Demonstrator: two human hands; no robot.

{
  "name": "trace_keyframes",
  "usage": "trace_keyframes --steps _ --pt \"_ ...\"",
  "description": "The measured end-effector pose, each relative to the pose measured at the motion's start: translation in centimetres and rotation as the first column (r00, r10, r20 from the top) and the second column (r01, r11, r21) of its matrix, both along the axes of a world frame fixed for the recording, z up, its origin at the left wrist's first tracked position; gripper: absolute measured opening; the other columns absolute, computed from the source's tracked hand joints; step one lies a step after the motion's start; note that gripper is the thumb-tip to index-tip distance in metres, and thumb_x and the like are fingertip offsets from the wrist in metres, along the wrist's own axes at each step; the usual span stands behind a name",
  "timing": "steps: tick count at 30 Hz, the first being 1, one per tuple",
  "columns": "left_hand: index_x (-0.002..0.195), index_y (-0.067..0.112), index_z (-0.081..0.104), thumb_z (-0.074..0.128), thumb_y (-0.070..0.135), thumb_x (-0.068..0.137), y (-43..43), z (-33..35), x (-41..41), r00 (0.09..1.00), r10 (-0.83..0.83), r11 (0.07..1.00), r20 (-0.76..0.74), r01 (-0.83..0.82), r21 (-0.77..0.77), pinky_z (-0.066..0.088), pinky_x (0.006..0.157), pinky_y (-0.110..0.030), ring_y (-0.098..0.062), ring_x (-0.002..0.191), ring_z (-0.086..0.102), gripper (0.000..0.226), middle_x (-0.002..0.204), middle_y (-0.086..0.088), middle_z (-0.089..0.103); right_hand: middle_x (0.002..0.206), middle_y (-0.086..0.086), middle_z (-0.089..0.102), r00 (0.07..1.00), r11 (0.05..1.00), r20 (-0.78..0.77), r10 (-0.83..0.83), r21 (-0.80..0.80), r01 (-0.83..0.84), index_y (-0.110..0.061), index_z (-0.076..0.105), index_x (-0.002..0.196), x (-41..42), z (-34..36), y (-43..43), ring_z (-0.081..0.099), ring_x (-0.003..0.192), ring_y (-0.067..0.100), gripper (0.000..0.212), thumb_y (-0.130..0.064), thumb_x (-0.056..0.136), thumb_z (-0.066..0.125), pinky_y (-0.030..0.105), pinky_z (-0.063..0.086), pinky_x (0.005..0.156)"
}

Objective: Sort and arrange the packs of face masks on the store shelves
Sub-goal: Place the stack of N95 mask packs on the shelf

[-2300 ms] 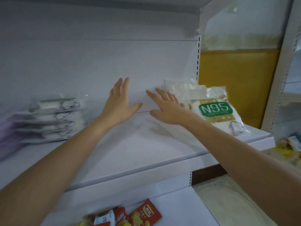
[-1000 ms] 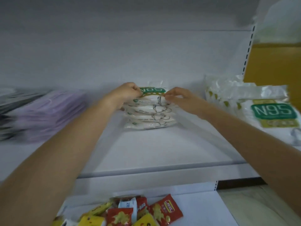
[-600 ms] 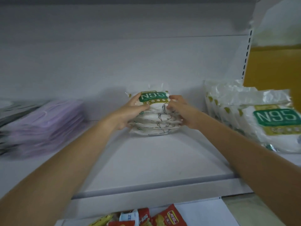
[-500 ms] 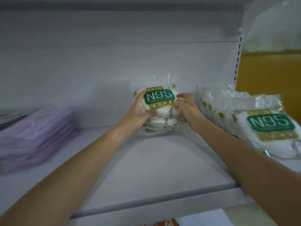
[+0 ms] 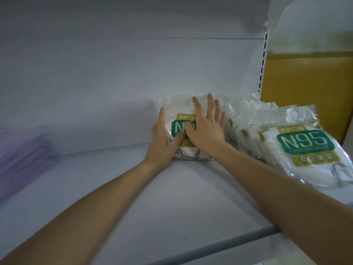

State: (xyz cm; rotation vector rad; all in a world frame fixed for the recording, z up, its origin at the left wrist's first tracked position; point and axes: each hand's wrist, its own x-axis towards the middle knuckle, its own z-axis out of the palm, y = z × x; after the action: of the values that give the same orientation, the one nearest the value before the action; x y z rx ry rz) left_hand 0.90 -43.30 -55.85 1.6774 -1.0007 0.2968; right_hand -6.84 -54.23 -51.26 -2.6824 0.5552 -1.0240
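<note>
Standing N95 pack (image 5: 179, 111), left grip (image 5: 162, 139) at side, right grip (image 5: 207, 131) across front.

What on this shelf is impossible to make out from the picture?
Head view, the only one:
Middle N95 pack: the right hand and left hand cover most of its label; any packs behind it cannot be counted.
Purple pile: blurred and cut off by the left edge, count unclear.
Right N95 pack: the small print under the label is too blurry to read; its lower corner runs off the right edge.

White shelf back panel (image 5: 133, 73), slotted upright (image 5: 264, 46), mustard wall (image 5: 305, 79) beyond
</note>
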Motion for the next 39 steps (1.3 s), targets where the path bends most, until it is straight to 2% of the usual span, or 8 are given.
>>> trace_keyframes --steps 5,8,13,17,21,24,30,39 --pt "0.147 0.027 -0.018 0.064 0.055 0.057 -0.8 -0.1 1.2 0.959 -0.067 0.992 -0.276 0.033 -0.124 0.020 0.116 -0.035 -0.009 0.143 0.014 0.124 0.156 0.002 0.007 0.157 0.005 -0.015 0.986 0.990 -0.160 0.054 -0.117 -0.074 -0.028 -0.002 0.150 0.8 -0.5 -0.1 -0.020 0.143 0.026 0.063 -0.039 0.096 0.029 0.048 -0.015 0.115" --pt "0.146 0.030 -0.022 0.071 0.055 0.040 -1.2 -0.6 2.0 0.878 -0.034 0.999 -0.477 0.024 -0.026 0.029 0.113 -0.044 -0.020 0.141 0.025 0.143 0.157 0.000 0.012 0.158 0.002 -0.009 0.959 0.992 -0.269 0.084 -0.071 -0.107 -0.030 0.001 0.150 0.2 -1.3 -0.8 -0.017 0.144 0.023 0.060 -0.037 0.097 0.028 0.048 -0.016 0.113" --pt "0.146 0.031 -0.019 0.072 0.064 0.035 -2.4 -0.9 1.4 0.861 0.057 0.985 -0.505 0.033 0.168 0.040 0.105 -0.046 -0.027 0.134 0.038 0.147 0.152 -0.004 0.027 0.158 0.000 -0.009 0.973 0.998 -0.226 0.055 0.023 -0.051 -0.031 0.004 0.150 -0.4 -0.7 -1.3 -0.019 0.143 0.025 0.062 -0.046 0.095 0.029 0.049 -0.018 0.111" --pt "0.146 0.038 0.000 0.079 0.052 0.034 -2.5 -0.6 0.5 0.837 0.026 0.981 -0.546 0.083 0.174 0.043 0.103 -0.043 -0.025 0.128 0.045 0.137 0.146 0.001 0.035 0.159 -0.001 -0.009 0.959 0.995 -0.272 0.076 -0.041 -0.091 -0.031 0.003 0.150 0.8 -0.6 -1.8 -0.016 0.144 0.026 0.067 -0.059 0.094 0.025 0.051 -0.015 0.113" --pt "0.129 0.012 0.039 0.061 0.037 0.064 -1.6 1.9 1.3 0.762 -0.133 0.986 -0.634 0.039 -0.161 0.043 0.077 -0.025 -0.018 0.095 0.051 0.073 0.108 -0.005 0.052 0.159 -0.002 0.000 0.928 0.989 -0.349 0.128 -0.021 -0.145 -0.031 0.007 0.150 0.6 -0.6 -2.7 -0.008 0.145 0.024 0.065 -0.060 0.094 0.022 0.051 -0.010 0.115" --pt "0.131 0.010 0.043 0.040 0.036 0.094 -1.6 2.2 3.3 0.765 -0.084 0.991 -0.638 -0.005 -0.137 0.041 0.089 -0.030 -0.023 0.113 0.049 0.046 0.122 -0.010 0.053 0.159 -0.002 -0.001 0.927 0.989 -0.354 0.124 -0.032 -0.145 -0.031 0.006 0.150 0.0 -1.0 -2.5 -0.007 0.145 0.023 0.066 -0.060 0.094 0.023 0.050 -0.010 0.115" --pt "0.132 0.018 0.048 0.042 0.061 0.081 -3.7 0.9 3.7 0.688 -0.292 0.952 -0.664 0.147 -0.267 0.053 0.089 -0.044 -0.029 0.108 0.064 0.067 0.123 -0.014 0.062 0.159 0.001 0.000 0.957 0.992 -0.268 0.108 -0.038 -0.123 -0.030 0.006 0.150 -0.1 -1.4 -2.3 -0.006 0.145 0.024 0.066 -0.059 0.094 0.024 0.050 -0.009 0.115" --pt "0.132 0.008 0.048 0.038 0.020 0.090 -4.0 0.9 3.8 0.669 -0.481 0.876 -0.566 0.342 -0.341 0.055 0.070 -0.029 -0.025 0.098 0.066 0.045 0.115 -0.014 0.065 0.158 0.000 -0.013 0.950 0.982 -0.306 0.061 -0.150 -0.112 -0.030 -0.004 0.150 0.7 0.4 -2.8 -0.015 0.144 0.025 0.078 -0.061 0.089 0.033 0.050 -0.009 0.115"
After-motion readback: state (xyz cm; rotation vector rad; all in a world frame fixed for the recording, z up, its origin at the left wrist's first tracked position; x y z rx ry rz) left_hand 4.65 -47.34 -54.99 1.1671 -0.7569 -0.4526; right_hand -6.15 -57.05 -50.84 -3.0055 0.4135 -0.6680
